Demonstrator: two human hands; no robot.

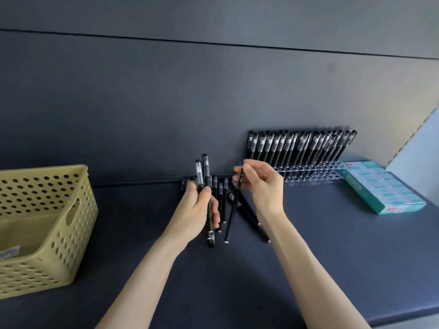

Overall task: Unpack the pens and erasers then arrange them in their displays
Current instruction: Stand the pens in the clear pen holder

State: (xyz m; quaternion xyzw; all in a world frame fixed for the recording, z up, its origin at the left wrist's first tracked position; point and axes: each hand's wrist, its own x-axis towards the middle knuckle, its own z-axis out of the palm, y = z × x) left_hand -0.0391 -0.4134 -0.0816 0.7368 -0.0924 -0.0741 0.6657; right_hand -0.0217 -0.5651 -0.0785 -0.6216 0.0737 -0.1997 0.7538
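Observation:
My left hand [198, 211] grips a small bunch of black pens [206, 176] upright, caps up, near the middle of the dark table. My right hand [260, 184] pinches a single black pen [231, 214] by its cap end, the pen hanging down and to the left. Several loose black pens [223, 198] lie on the table between and behind the hands. At the back right, a clear perforated pen display [311, 170] holds a row of black pens [301, 147] leaning against the wall; its front holes are empty. A teal box of erasers [382, 186] lies right of the display.
A beige perforated plastic basket [45, 224] stands at the left with a small label lying inside. The dark table [332, 257] ends at a front edge on the lower right. A dark wall runs behind everything.

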